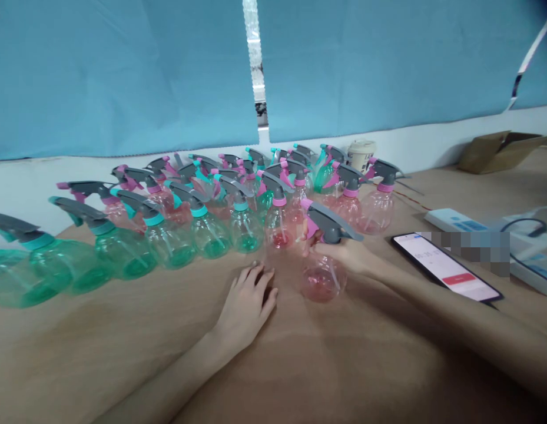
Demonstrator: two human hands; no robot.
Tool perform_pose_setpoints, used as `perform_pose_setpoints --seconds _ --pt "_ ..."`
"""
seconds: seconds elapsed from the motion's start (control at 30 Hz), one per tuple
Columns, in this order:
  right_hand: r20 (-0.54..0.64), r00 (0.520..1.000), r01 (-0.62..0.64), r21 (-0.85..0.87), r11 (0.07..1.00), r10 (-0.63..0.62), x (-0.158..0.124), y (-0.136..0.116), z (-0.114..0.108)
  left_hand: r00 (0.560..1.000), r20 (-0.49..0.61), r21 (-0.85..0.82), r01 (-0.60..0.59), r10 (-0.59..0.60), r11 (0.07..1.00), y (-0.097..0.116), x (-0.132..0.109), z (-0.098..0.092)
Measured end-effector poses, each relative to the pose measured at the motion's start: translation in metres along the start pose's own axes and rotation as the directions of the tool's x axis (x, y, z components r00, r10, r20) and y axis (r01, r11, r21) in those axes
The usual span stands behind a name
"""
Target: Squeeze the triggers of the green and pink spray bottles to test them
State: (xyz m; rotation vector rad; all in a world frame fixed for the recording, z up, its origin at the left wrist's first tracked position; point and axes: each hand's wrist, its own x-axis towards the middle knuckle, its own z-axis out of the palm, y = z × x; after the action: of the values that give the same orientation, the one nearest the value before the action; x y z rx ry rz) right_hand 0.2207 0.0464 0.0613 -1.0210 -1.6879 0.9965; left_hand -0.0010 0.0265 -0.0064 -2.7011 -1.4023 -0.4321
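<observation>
My right hand (332, 252) is wrapped round the neck of a clear pink spray bottle (322, 282) with a grey and pink trigger head. The bottle stands roughly upright, at or just above the table. My left hand (247, 300) rests palm down on the wooden table (264, 365), fingers spread and slightly bent, holding nothing. Just beyond it are a green spray bottle (247, 231) with a teal collar and a pink spray bottle (279, 228). Part of the right hand's grip is hidden behind the bottle neck.
Several green spray bottles (171, 244) line the left front, with pink spray bottles (349, 206) and mixed ones behind. To the right lie a phone (447, 265) and white power strips (458, 221). A paper cup (361, 156) and an open cardboard box (494, 154) stand near the wall.
</observation>
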Motion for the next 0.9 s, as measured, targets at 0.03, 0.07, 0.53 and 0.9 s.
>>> perform_pose_setpoints --seconds 0.03,0.07,0.53,0.9 --pt "-0.004 1.000 -0.002 -0.001 1.000 0.002 -0.0002 -0.0001 -0.0002 1.000 0.000 0.002 -0.001 0.001 1.000 -0.0004 -0.0002 0.0003" --pt "-0.010 1.000 -0.002 -0.002 1.000 0.002 -0.0004 -0.0003 -0.0002 1.000 0.001 0.004 -0.001 0.001 1.000 -0.0005 -0.0003 0.0005" --pt "-0.153 0.986 -0.098 -0.196 0.976 0.068 -0.0047 0.0056 0.0030 1.000 0.022 0.007 0.011 -0.011 1.000 0.0011 0.0002 -0.0022" --pt "-0.032 0.996 -0.083 -0.180 0.980 0.079 -0.0033 0.0056 0.0011 0.999 0.022 -0.084 0.035 -0.033 0.996 -0.0007 -0.0015 0.0013"
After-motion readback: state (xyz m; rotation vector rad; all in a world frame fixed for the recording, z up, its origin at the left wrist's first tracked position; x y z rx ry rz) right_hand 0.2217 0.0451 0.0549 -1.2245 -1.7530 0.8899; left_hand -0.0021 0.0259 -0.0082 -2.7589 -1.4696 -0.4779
